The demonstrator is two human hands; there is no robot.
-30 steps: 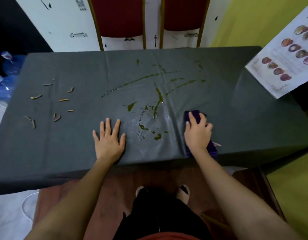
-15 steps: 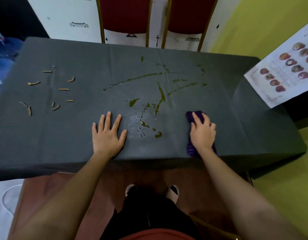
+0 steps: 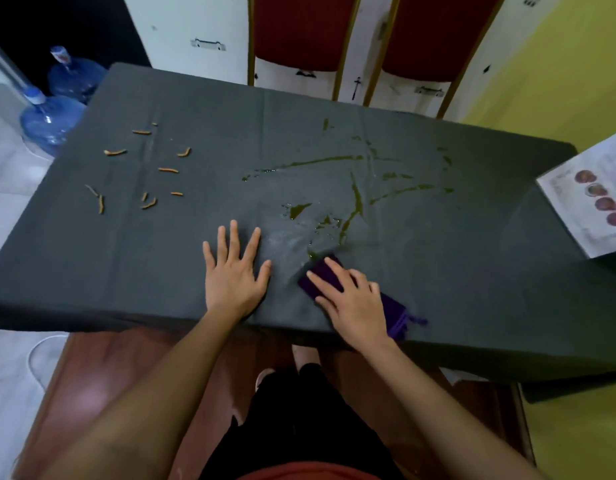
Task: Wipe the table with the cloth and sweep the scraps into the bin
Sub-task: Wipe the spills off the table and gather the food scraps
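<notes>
Purple cloth (image 3: 395,311) flat on table (image 3: 438,271)

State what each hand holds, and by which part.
Nothing is gripped. The right hand presses flat on the middle of the purple cloth; the left hand rests open on the table.

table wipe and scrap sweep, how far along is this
Done: nothing clearly. In hand: the right hand presses the purple cloth at the near edge of the green spill, left hand flat on the table. Left: most of the spill, the orange scraps; no bin in view.
</notes>
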